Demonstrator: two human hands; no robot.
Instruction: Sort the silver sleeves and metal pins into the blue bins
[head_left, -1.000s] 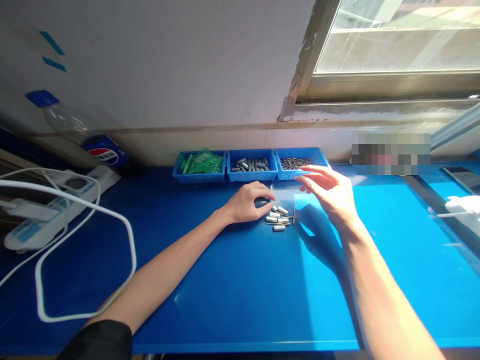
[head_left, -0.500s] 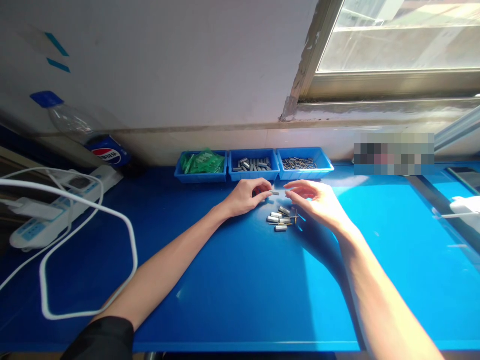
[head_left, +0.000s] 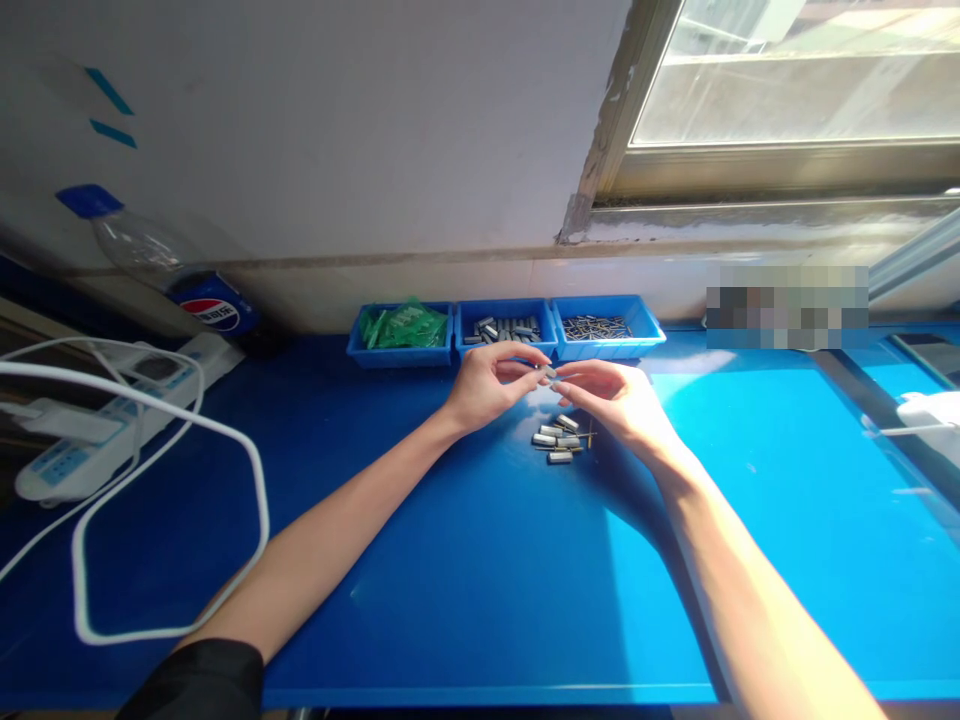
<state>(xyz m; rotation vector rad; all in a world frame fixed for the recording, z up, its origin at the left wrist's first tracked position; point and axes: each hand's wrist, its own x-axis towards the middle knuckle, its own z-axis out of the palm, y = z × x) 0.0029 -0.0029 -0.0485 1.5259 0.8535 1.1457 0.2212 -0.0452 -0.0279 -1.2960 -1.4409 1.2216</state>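
A small metal cylinder (head_left: 549,373) is pinched between the thumb and fingers of my left hand (head_left: 491,385), just in front of the bins. My right hand (head_left: 619,392) meets it from the other side, its thumb and fingertips closed at the cylinder's right end. Fingertips partly cover the piece, so any smaller part in the right fingers is hidden. Below the hands, on the blue tabletop, lies a small pile of metal cylinders (head_left: 560,458) with thin pins (head_left: 590,436) among them.
Three blue bins stand along the wall: one with green plastic packets (head_left: 409,326), one with metal cylinders (head_left: 510,329), one with thin pins (head_left: 600,328). At left are a cola bottle (head_left: 217,303), a power strip (head_left: 56,462) and a looping white cable (head_left: 262,500).
My right hand has moved left and its fingertips have come together at the cylinder in my left hand. The gap between the hands has closed. The pile stays as it was.
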